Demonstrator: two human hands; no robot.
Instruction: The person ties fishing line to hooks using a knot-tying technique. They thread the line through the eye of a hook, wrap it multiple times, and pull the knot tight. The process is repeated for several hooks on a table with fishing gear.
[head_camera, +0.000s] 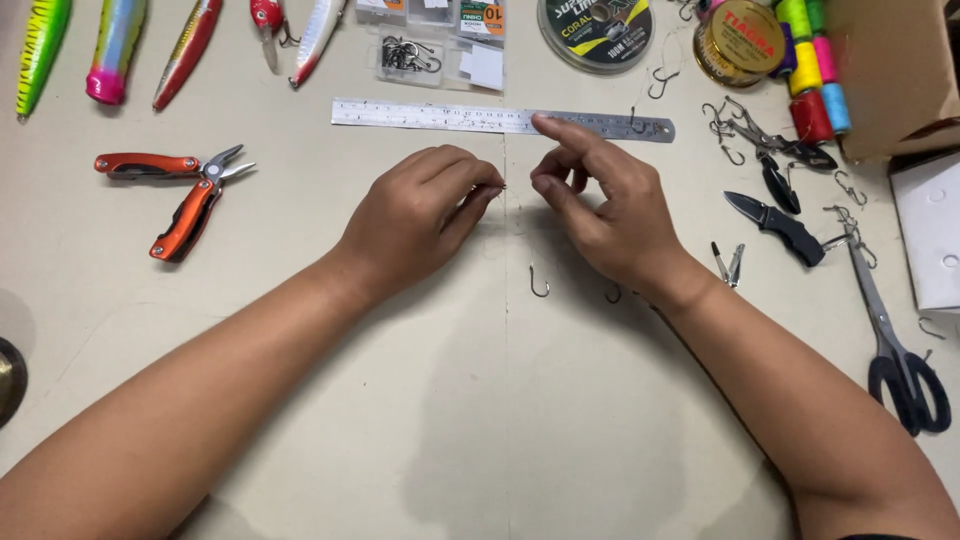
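packets (440, 40) above steel ruler (500, 119), round green spool (597, 30) beside

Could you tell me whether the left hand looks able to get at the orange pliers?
Probably yes: the orange pliers lie on bare table to the left of the left hand, nothing between them, though its fingertips seem pinched together.

Item in left grip (425, 215) indiscernible
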